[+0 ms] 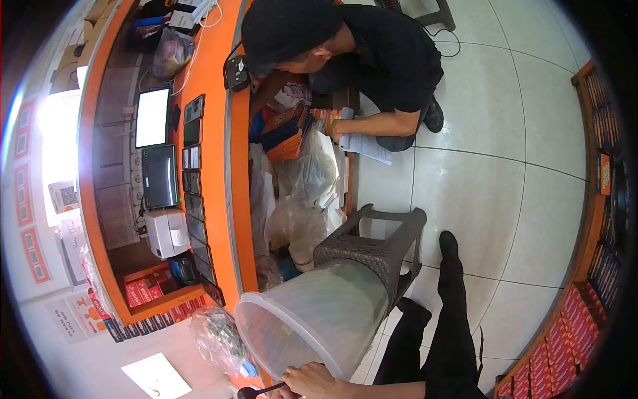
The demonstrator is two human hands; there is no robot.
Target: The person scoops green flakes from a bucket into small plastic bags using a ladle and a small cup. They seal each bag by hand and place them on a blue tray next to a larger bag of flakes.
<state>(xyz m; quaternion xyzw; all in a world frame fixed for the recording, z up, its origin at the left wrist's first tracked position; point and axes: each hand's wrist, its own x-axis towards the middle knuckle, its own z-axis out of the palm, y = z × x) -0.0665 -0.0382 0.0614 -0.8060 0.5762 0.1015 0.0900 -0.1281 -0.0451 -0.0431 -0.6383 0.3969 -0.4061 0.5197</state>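
Tub [355, 292] of translucent plastic, its wide rim toward the camera, stands beside a dark woven-pattern stool [349, 246] on the shop floor, close to the orange counter [219, 199]. At the rim, the right hand [312, 381] is curled narrow, apparently around the end of a dark rod [269, 388] with a rounded tip. The left hand [282, 394] barely shows at the lower edge, and its grip cannot be told. The step in hand looks to be handling the rod at the tub's mouth; any shift of it would call for a firm grip and clearance from the rim. A knotted clear bag [219, 339] lies just beyond the tub. Along the counter, a row of phones [193, 158] runs near 2 dark-framed screens and 1 white printer [166, 233]. Farther off, 1 person in black [392, 60] crouches at the open lower shelf, papers [365, 147] in hand, among plastic bags. Pale tiles [465, 193] cover the floor, and red boxes [565, 339] line the shelving opposite
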